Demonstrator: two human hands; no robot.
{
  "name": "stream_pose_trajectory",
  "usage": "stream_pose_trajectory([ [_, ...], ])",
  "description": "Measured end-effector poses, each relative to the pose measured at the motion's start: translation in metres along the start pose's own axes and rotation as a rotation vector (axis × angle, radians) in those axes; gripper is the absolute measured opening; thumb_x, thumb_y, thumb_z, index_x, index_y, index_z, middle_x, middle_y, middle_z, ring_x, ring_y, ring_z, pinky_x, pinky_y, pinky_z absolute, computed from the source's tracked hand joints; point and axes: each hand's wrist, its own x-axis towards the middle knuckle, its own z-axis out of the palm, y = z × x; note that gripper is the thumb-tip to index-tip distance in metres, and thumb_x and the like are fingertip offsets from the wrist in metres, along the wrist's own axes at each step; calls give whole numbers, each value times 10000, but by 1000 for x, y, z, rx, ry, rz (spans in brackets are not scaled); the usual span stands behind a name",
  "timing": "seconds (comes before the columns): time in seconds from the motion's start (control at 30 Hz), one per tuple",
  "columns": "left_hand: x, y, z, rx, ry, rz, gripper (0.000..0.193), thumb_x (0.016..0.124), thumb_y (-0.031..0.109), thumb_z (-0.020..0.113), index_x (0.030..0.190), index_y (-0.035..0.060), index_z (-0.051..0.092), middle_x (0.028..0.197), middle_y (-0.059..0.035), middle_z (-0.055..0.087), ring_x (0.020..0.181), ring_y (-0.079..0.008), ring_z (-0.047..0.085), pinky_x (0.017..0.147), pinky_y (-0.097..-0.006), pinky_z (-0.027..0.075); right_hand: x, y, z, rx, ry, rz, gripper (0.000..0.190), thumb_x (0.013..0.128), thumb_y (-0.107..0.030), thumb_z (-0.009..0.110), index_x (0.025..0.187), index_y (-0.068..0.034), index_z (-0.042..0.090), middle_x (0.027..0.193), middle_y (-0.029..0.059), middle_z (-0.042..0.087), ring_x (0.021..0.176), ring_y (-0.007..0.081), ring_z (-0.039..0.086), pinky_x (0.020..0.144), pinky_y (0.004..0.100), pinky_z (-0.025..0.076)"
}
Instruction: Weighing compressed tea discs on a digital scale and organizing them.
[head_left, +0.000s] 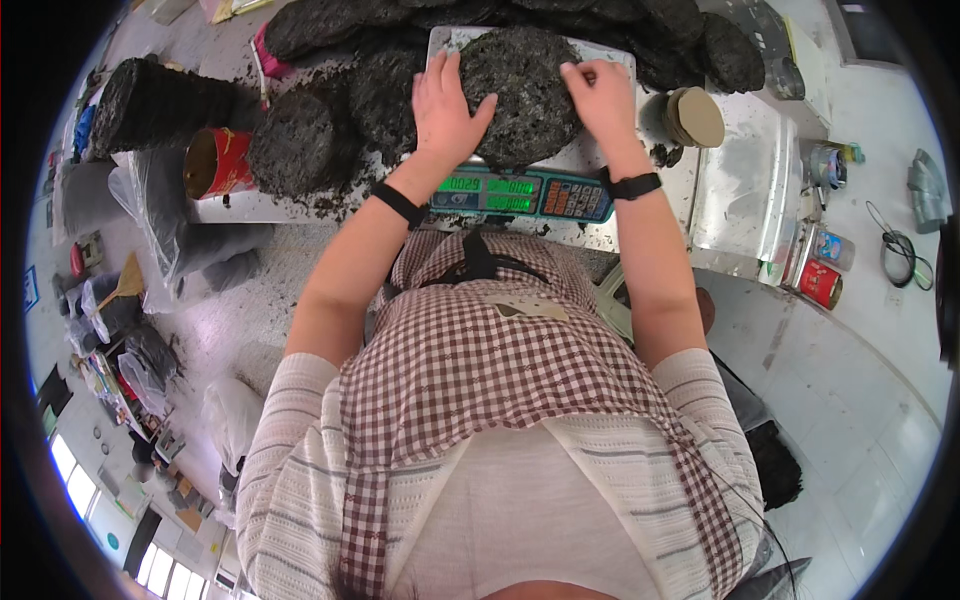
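Observation:
A round, dark, flaky cake that looks like dried seaweed (521, 94) lies on the pale pan (624, 63) of a digital counting scale (517, 196). The scale's green display is lit, with a keypad beside it. My left hand (444, 109) rests at the cake's left side, fingers spread and thumb over its surface. At the right edge is my right hand (604, 97), its fingers bent and the thumb against the rim. Whether a loose bit is pinched there is hidden. Left of the scale stand stacks of similar dark cakes (296, 142).
More dark cakes (337, 26) pile behind the scale. A stack of round tan discs (697, 118) sits to its right, near crumbs. At left are a red tin (219, 163), a taller dark stack (161, 105) and a pink-bristled brush (268, 56). A clear plastic bag (154, 217) hangs below.

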Motion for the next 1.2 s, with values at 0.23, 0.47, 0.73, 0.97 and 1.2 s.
stream_pose_trajectory([
  [0.23, 19, 3, 2, 240, -275, 383, 655, 914, 113, 580, 1540, 219, 421, 1603, -72, 387, 1474, -256, 369, 1217, -526, 248, 20, -12, 13, -91, -73, 37, 403, 911, -433, 686, 1012, -49, 614, 826, 168, 684, 837, 386, 675, 746, 496, 529],
  [0.47, 23, 2, -1, 260, -326, 419, 627, 917, 131, 577, 1524, 219, 451, 1592, -72, 404, 1468, -267, 376, 1208, -515, 264, 53, 11, 13, -379, -383, -486, 301, 999, -360, 559, 946, -66, 603, 838, 189, 676, 859, 424, 652, 723, 527, 507],
  [0.73, 26, -4, -17, 95, -217, 379, 591, 895, 147, 611, 1474, 166, 495, 1535, -92, 468, 1446, -287, 399, 1202, -517, 268, 2, 104, -81, -156, 312, 100, 457, 1013, -409, 555, 1009, 27, 691, 837, 247, 654, 865, 411, 643, 762, 493, 499],
  [0.97, 14, -23, -8, -214, 5, 118, 543, 928, 208, 629, 1395, -24, 475, 1459, -226, 484, 1393, -414, 410, 1174, -540, 287, -17, 36, -41, -271, -113, -28, 524, 959, -470, 604, 1042, 43, 677, 1043, 269, 656, 911, 439, 598, 858, 532, 481],
  [1.2, 26, -55, -19, -635, 155, -209, 569, 962, 175, 573, 1447, -82, 425, 1474, -272, 454, 1381, -395, 421, 1184, -445, 294, 54, -40, 43, 687, -33, 271, 592, 752, -277, 907, 1129, 62, 601, 1062, 126, 633, 972, 213, 598, 862, 353, 499],
])
